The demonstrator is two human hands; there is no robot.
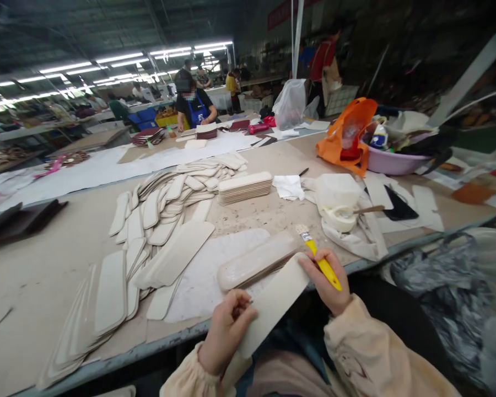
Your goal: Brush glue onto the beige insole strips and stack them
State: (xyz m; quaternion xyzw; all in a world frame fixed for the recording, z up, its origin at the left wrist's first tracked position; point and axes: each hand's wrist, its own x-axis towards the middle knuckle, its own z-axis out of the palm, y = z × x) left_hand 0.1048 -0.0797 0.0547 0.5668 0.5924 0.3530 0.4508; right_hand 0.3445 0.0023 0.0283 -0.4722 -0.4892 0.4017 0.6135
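My left hand (225, 331) is closed on the near end of a cream, rounded flat strip (273, 300) held over the table's front edge. My right hand (328, 281) grips a yellow-handled brush (316, 256), bristles pointing away, and its fingertips touch the strip's far end. Just beyond lies a small stack of similar strips (256, 259) on a white sheet (215, 270). Several more strips (157, 220) are spread in overlapping rows to the left, and a neat stack (244, 187) sits farther back.
A white tub of glue (341, 212) with a stick in it stands on the right beside rags. Behind are an orange bag (345, 138) and a purple basin (392, 162). A person in a blue apron (196, 107) works at the far end.
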